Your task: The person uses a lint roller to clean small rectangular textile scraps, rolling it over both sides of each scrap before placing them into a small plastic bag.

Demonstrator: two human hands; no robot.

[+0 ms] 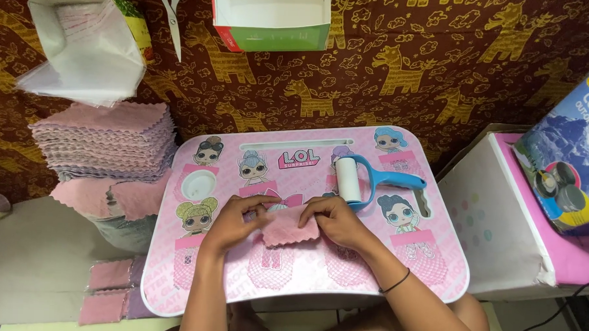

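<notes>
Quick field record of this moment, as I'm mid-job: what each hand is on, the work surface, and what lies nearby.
left hand: pinching left edge of the pink cloth square
right hand: pinching its right edge
surface: pink lap tray with cartoon doll prints
on tray: lint roller, white roll, blue handle, above the right hand
left of tray: stack of pink cloths
lower left: bagged pink cloths
top: open white box, scissors

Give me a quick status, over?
Left hand and right hand both pinching pink cloth on lap tray. Lint roller beside, clear.
</notes>
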